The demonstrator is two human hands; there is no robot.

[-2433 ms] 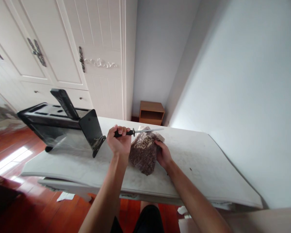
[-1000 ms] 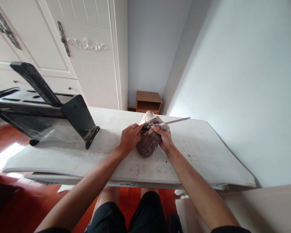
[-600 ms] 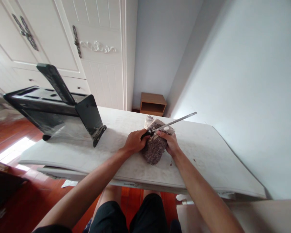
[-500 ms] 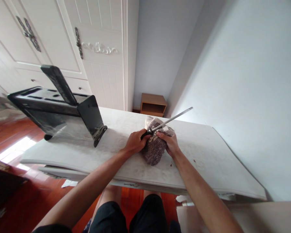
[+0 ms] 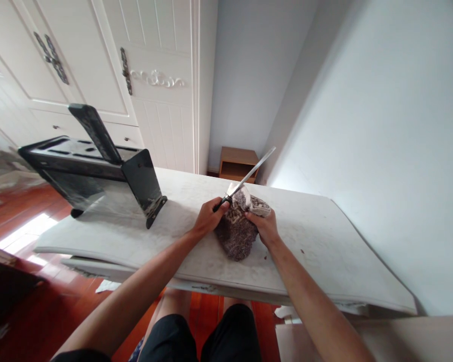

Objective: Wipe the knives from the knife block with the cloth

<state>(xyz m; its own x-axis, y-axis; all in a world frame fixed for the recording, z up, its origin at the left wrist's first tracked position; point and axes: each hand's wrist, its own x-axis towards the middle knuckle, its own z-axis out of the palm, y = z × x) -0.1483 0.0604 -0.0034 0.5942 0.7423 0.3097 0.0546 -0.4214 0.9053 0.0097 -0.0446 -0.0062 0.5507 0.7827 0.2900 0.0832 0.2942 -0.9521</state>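
L hand (image 5: 211,216) has the sharpening steel (image 5: 251,173) by its blk handle, fingers wrapped tight, rod slanting up & away over the far edge of the white table (image 5: 332,251). R hand (image 5: 265,225) pinches a brown patterned towel (image 5: 238,240), bunched btwn both hands, lower end on the tabletop. Over left, same table: blk knife block (image 5: 139,178) w/ 1 handle (image 5: 95,131) sticking up, tilted.

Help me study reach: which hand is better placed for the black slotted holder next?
Left, probably: the left hand, gripping the black-handled metal rod, is nearer the holder; the right hand, farther off, holds the fuzzy brown cloth.
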